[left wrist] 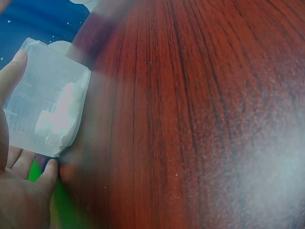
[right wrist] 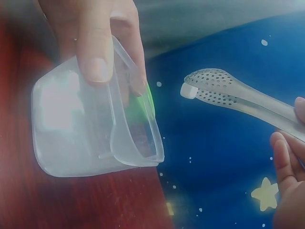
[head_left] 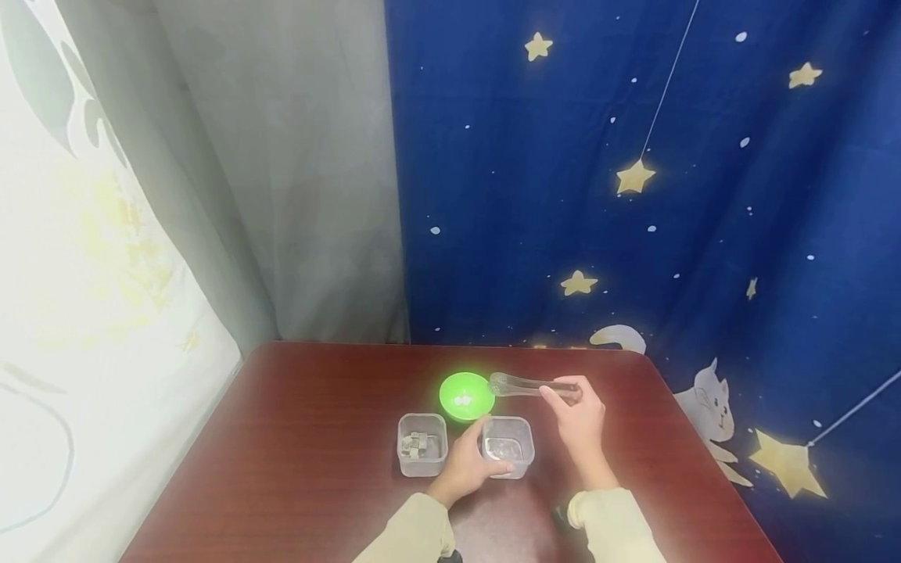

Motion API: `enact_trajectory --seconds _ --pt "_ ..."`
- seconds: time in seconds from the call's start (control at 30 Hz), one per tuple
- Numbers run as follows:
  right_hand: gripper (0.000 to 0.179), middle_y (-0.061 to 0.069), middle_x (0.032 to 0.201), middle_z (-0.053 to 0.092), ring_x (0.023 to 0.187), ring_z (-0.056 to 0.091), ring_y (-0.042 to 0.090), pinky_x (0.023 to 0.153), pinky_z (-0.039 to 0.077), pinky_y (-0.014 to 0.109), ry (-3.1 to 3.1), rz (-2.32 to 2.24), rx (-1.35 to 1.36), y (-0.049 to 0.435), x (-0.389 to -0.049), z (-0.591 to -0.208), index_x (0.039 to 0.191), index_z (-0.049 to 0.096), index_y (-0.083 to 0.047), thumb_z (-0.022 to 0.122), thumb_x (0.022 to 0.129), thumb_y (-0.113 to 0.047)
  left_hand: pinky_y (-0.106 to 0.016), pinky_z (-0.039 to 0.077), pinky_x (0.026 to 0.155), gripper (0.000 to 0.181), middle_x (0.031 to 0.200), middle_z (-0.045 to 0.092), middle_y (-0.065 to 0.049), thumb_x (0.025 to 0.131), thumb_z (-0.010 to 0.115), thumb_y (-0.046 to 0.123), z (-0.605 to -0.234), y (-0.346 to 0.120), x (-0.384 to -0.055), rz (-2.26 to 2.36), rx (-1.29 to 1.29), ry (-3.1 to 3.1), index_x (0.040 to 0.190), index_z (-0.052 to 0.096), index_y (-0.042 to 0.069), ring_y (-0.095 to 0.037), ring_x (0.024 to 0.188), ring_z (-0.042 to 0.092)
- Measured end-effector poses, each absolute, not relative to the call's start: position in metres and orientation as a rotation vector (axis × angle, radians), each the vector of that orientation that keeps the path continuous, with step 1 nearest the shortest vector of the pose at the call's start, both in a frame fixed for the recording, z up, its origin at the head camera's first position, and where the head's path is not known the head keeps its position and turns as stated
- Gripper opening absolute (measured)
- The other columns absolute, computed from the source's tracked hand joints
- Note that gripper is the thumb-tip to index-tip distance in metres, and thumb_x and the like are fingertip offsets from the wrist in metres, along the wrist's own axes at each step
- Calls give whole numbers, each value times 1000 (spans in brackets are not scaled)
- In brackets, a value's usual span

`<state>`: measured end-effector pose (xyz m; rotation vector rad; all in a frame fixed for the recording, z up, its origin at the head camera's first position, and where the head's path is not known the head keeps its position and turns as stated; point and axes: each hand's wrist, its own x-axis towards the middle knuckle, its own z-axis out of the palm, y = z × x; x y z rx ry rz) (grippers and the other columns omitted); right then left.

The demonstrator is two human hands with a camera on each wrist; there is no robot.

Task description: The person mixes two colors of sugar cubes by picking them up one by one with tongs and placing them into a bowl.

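Note:
My left hand [head_left: 466, 463] grips a square clear plastic container [right wrist: 71, 143] by its side, thumb over the near wall. The right hand [head_left: 583, 418] holds metal tongs [right wrist: 257, 101] with perforated tips. Between those tips sits a small white block [right wrist: 188, 90], plainest in the right wrist view. In the head view the tongs lie level, their tips by the right rim of a bright green bowl [head_left: 454, 385]. Small white pieces [head_left: 462, 400] lie in the bowl. Part of the left hand [left wrist: 24, 195] shows around the container in the left wrist view.
A second clear container [head_left: 422, 471] stands left of my left hand, with several greyish blocks [head_left: 415, 445] inside. All stand on a dark red wooden table [head_left: 317, 438]. Grey and blue star-patterned curtains [head_left: 493, 195] hang behind its far edge.

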<state>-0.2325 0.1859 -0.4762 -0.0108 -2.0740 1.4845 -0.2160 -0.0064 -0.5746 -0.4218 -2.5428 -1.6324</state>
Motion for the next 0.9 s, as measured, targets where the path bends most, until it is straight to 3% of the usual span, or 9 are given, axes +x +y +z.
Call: enact_trajectory --seconds 0.13,0.57,0.9 --pt "26 9 84 72 77 68 12 62 52 20 -2085 1486 -34 184 -237 -478 94 67 -7 84 77 -15 -47 42 99 98 129 59 -13 64 91 32 -573 -6 -216 -1645 -429 -2542 145 42 6 -30 113 57" --pt "27 11 85 72 75 68 7 64 52 18 -2101 1550 -6 185 -245 -479 96 67 -6 84 76 -13 -48 42 100 97 131 58 -12 64 90 34 -568 -2 -216 -1632 -403 -2557 145 43 6 -30 115 56" --pt "27 8 85 72 76 68 11 62 52 19 -2124 1523 -14 191 -246 -477 95 66 -8 84 76 -13 -46 42 99 97 132 57 -11 65 90 32 -562 0 -216 -1644 -387 -2573 146 42 7 -29 114 57"
